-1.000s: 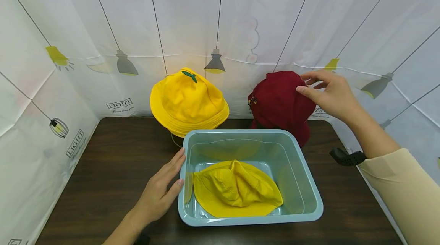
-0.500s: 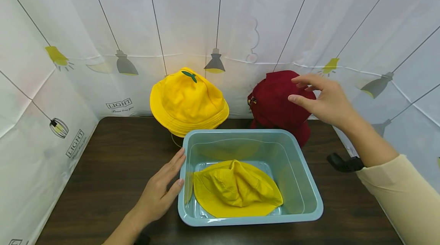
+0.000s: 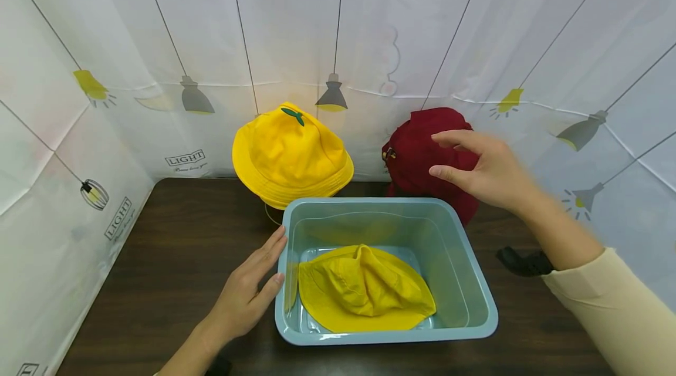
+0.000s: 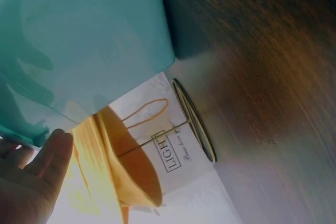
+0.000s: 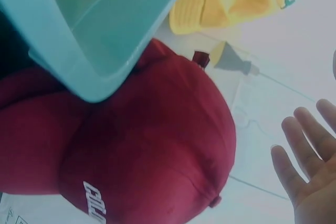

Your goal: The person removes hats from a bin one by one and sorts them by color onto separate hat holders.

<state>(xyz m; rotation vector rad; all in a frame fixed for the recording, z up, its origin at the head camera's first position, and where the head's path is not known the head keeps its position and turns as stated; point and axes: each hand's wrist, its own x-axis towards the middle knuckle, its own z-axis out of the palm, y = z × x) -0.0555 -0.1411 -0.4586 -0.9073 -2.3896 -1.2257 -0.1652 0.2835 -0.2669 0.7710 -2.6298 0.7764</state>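
Observation:
A pale blue plastic basin (image 3: 475,282) stands on the dark wooden table, with a folded yellow bucket hat (image 3: 364,291) lying inside it. My left hand (image 3: 245,291) rests against the basin's left wall with its fingers straight. Behind the basin to the right is a dark red baseball cap (image 3: 422,150), its white lettering visible in the right wrist view. Above and in front of that cap hovers my right hand (image 3: 483,168), fingers and thumb apart, with nothing between them. Behind the basin to the left, a second yellow bucket hat (image 3: 293,156) with a green sprout sits on a wire stand (image 4: 194,121).
A white curtain (image 3: 285,30) printed with lamps hangs along the back and sides of the table (image 3: 174,258). Dark wood shows on both sides of the basin. A black band (image 3: 525,261) is on my right wrist.
My right hand has moved away from the red cap's right side, leftward and down toward me, holding nothing. The left hand stays at the basin, and the hats have not moved.

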